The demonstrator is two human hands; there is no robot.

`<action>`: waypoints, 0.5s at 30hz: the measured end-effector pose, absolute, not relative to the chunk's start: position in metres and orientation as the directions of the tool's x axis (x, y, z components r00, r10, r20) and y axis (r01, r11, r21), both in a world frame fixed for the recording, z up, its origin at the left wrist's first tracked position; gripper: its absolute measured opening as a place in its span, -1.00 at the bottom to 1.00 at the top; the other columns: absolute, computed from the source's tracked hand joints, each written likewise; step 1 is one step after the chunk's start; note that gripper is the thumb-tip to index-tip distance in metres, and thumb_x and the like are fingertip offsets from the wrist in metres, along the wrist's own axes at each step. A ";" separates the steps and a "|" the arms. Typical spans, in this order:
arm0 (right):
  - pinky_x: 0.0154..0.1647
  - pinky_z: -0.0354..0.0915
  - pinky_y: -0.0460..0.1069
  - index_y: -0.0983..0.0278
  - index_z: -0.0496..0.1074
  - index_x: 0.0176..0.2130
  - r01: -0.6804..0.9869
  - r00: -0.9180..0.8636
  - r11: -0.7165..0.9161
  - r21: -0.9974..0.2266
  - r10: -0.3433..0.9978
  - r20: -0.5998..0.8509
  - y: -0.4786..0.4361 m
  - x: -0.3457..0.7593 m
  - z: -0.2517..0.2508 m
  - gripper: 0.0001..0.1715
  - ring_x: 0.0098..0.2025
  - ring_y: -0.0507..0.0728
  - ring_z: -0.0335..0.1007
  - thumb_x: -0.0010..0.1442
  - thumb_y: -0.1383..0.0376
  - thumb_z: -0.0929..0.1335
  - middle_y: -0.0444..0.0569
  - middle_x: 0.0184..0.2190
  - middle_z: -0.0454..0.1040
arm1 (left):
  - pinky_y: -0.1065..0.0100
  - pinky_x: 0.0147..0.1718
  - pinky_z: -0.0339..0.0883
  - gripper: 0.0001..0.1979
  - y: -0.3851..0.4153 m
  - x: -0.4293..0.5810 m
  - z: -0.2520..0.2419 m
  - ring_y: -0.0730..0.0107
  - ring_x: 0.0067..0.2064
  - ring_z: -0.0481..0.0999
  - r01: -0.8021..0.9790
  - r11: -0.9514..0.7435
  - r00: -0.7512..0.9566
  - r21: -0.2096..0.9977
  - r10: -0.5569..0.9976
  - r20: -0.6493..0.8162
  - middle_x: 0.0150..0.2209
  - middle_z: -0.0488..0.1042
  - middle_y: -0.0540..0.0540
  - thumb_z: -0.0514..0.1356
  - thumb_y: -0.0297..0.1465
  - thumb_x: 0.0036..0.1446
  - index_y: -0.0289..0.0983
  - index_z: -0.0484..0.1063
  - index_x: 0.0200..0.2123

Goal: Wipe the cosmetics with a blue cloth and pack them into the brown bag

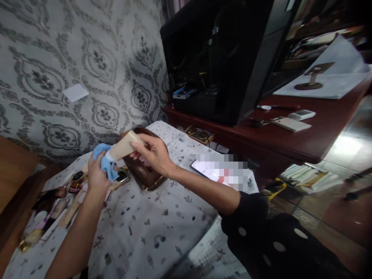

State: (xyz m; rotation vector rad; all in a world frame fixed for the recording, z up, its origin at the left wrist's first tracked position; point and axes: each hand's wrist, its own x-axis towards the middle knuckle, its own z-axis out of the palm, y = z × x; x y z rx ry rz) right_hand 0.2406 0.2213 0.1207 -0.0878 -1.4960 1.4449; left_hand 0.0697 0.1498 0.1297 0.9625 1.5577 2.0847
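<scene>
The right hand (157, 155) has its fingers clamped on a cream tube (125, 146), which slants above the far part of the patterned cloth (162, 221). The left hand (97, 172) grips a blue cloth (109, 169) around the tube's white end; the cloth hides most of that end, and the left fingers are partly covered and blurred. Behind the right hand, a brown bag (138, 173) is partly blocked, its contents hard to make out. Left, the forearm covers some jumbled cosmetics (59, 211), labels unreadable. Right, pixelation masks much of a phone (203, 168).
</scene>
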 end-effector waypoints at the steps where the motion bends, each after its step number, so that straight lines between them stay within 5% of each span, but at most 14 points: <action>1: -0.35 0.44 -0.08 0.32 0.44 -0.12 -0.540 -0.467 0.306 -0.784 0.666 0.581 0.229 0.242 0.123 -0.50 -0.42 0.04 0.48 0.22 -0.05 0.36 -0.12 -0.45 0.48 | 0.51 -0.70 0.11 -0.74 0.158 0.065 0.133 0.54 -0.66 0.23 0.200 -0.315 -0.707 0.928 0.610 0.359 -0.58 0.37 0.13 0.24 -0.37 -0.19 -0.23 0.39 -0.33; 3: -0.35 0.45 -0.08 0.33 0.43 -0.14 -0.477 -0.424 0.359 -0.802 0.706 0.568 0.246 0.243 0.129 -0.49 -0.39 0.06 0.52 0.25 -0.06 0.33 -0.11 -0.45 0.48 | 0.49 -0.56 0.24 -0.70 0.174 0.052 0.141 0.49 -0.53 0.35 0.472 -0.230 -0.635 0.851 0.581 0.509 -0.47 0.46 0.08 0.15 -0.43 -0.21 -0.24 0.47 -0.30; 6: -0.31 0.42 -0.11 0.35 0.41 -0.11 -0.230 -0.403 0.479 -0.847 0.746 0.531 0.270 0.239 0.137 -0.60 -0.35 0.05 0.54 0.38 0.08 0.23 -0.07 -0.40 0.51 | 0.38 -0.23 0.38 -0.75 0.197 0.039 0.160 0.30 -0.22 0.51 0.866 0.015 -0.354 0.501 0.726 0.590 -0.31 0.57 -0.05 0.06 -0.43 -0.08 -0.26 0.53 -0.37; 11: -0.10 0.32 -0.10 0.38 0.45 -0.10 0.347 -0.477 0.684 -0.642 0.718 0.507 0.299 0.224 0.148 -0.68 -0.14 0.11 0.53 0.41 0.32 0.17 0.06 -0.24 0.59 | 0.27 -0.09 0.37 -0.63 0.233 0.053 0.180 0.10 -0.03 0.55 0.952 0.205 -0.169 -0.229 0.972 0.166 -0.09 0.60 -0.20 0.06 -0.20 0.19 -0.24 0.56 -0.11; 15: -0.06 0.30 -0.04 0.41 0.49 -0.07 0.548 -0.604 0.729 -0.410 0.684 0.410 0.308 0.208 0.155 -0.64 0.00 0.23 0.50 0.38 0.36 0.17 0.24 -0.09 0.57 | 0.21 0.07 0.30 -0.59 0.260 0.064 0.171 0.00 0.12 0.49 0.909 0.084 -0.125 -0.408 0.989 -0.075 0.05 0.54 -0.33 0.10 -0.27 0.20 -0.33 0.53 0.01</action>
